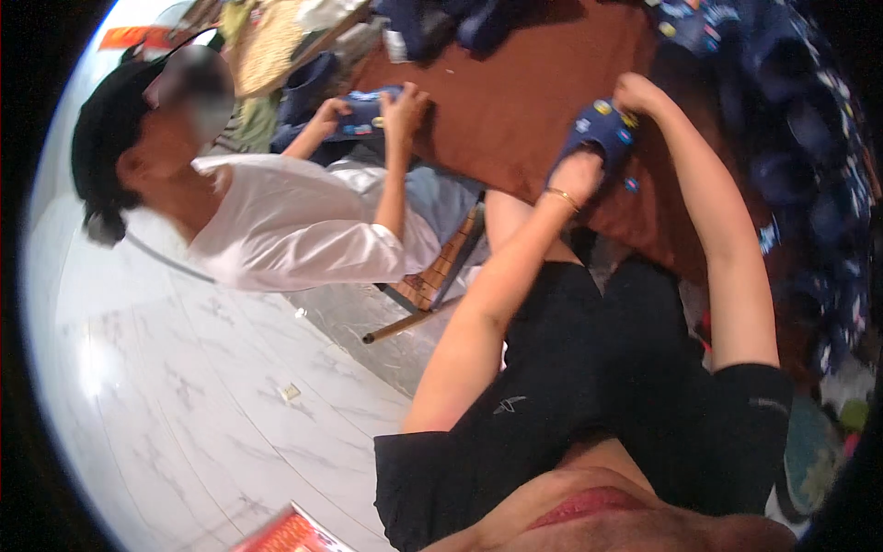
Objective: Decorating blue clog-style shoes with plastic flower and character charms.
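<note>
A navy closed-toe slipper (598, 132) with small yellow, white and light-blue decorations rests over the brown-covered table (515, 92). My left hand (580, 175) is pushed into its opening and holds it; the fingers are hidden inside. At the toe end, my right hand (636, 95) is closed, with its fingertips at the slipper's decorated front. Whatever those fingers pinch is too small to make out. A small blue-and-red piece (632, 185) lies on the brown cloth beside the slipper.
On my left a seated person (303, 221) in a white top holds a similar navy slipper (363, 115) in both hands. Many navy slippers (791, 175) are heaped along the right. More dark-blue items (441, 28) lie at the table's far side.
</note>
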### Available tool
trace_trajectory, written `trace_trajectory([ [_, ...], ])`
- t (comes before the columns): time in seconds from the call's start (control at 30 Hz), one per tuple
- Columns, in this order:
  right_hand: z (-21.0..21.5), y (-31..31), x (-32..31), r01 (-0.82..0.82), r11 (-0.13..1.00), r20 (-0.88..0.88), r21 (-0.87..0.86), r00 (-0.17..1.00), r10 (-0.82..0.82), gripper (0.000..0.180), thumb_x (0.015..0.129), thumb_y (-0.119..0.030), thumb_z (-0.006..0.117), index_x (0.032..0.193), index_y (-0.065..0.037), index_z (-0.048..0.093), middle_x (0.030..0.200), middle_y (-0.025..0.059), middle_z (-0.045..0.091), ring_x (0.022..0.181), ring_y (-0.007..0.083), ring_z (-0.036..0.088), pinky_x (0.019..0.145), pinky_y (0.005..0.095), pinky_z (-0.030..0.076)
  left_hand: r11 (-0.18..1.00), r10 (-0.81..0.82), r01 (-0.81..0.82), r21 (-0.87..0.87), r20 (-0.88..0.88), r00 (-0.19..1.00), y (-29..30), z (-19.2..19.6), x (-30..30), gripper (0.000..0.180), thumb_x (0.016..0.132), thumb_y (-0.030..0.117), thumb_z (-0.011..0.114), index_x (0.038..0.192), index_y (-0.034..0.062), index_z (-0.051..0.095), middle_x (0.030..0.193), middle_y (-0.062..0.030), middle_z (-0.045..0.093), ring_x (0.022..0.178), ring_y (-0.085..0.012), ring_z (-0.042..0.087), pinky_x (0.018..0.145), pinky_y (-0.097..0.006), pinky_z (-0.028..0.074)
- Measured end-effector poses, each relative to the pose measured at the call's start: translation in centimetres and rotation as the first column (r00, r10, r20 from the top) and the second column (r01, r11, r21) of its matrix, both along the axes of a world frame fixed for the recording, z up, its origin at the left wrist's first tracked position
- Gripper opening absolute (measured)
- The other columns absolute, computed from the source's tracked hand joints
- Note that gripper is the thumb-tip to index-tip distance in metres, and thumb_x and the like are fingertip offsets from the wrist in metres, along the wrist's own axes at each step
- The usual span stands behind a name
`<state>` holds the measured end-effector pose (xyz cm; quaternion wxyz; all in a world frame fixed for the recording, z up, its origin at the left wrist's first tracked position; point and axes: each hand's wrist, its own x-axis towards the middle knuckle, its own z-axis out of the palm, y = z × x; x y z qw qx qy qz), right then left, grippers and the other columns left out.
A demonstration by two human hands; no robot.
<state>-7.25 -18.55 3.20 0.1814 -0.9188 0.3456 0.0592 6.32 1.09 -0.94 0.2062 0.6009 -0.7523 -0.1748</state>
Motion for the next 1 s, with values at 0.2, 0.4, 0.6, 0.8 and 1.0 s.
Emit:
trace_trajectory([
  [0.2,1.1,0.8,1.9,0.353,0.935,-0.212,0.024,0.916,-0.341,0.040,0.062,-0.026,0.069,0.084,0.007,0.062,0.089,0.0259,0.059,0.086,0.0344,0.059,0.076,0.0381,0.048,0.997,-0.022,0.018,-0.070,-0.052,0.998,0.8,-0.1,0.7,0.015,0.078,0.018,0.051,0.083,0.0038,0.052,0.082,-0.0181,0.056,0.078,-0.0342,0.055,0.071,-0.043,0.044],
  [0.4,4.0,1.4,2.3,0.470,0.879,-0.367,0.075,0.833,-0.414,0.035,0.062,-0.017,0.069,0.092,-0.001,0.064,0.100,0.0184,0.060,0.096,0.0333,0.057,0.083,0.0443,0.044,0.997,-0.018,0.014,-0.074,-0.052,0.999,0.3,0.5,-0.4,0.015,0.079,0.017,0.048,0.085,0.0038,0.052,0.084,-0.0182,0.056,0.082,-0.0337,0.055,0.073,-0.042,0.043],
  [0.6,3.8,6.4,0.7,0.615,0.785,0.191,-0.070,0.781,-0.594,0.027,0.070,-0.019,0.062,0.095,-0.012,0.058,0.101,0.0123,0.057,0.099,0.0326,0.052,0.082,0.0476,0.040,0.999,-0.012,0.010,-0.047,-0.043,0.999,0.5,0.9,-0.3,0.015,0.079,0.016,0.048,0.086,0.0035,0.054,0.085,-0.0188,0.056,0.082,-0.0342,0.055,0.074,-0.042,0.043],
  [0.8,4.2,12.2,2.4,0.406,0.869,0.693,-0.283,0.713,-0.108,0.028,0.073,-0.021,0.058,0.098,-0.009,0.057,0.104,0.0124,0.053,0.097,0.0318,0.048,0.082,0.0422,0.039,1.000,-0.024,0.024,0.003,-0.068,0.997,-0.6,2.5,-0.6,0.018,0.079,0.017,0.049,0.088,0.0031,0.055,0.086,-0.0195,0.057,0.083,-0.0355,0.055,0.074,-0.043,0.044],
  [1.0,9.0,18.8,6.1,-0.058,0.951,0.620,-0.302,0.747,0.242,0.041,0.070,-0.029,0.060,0.108,-0.012,0.057,0.128,0.0155,0.038,0.117,0.0349,0.034,0.094,0.0469,0.027,0.988,0.144,-0.147,-0.043,-0.076,0.987,-2.9,0.4,0.3,0.019,0.079,0.017,0.048,0.090,0.0019,0.054,0.085,-0.0218,0.057,0.080,-0.0371,0.057,0.070,-0.044,0.046],
])
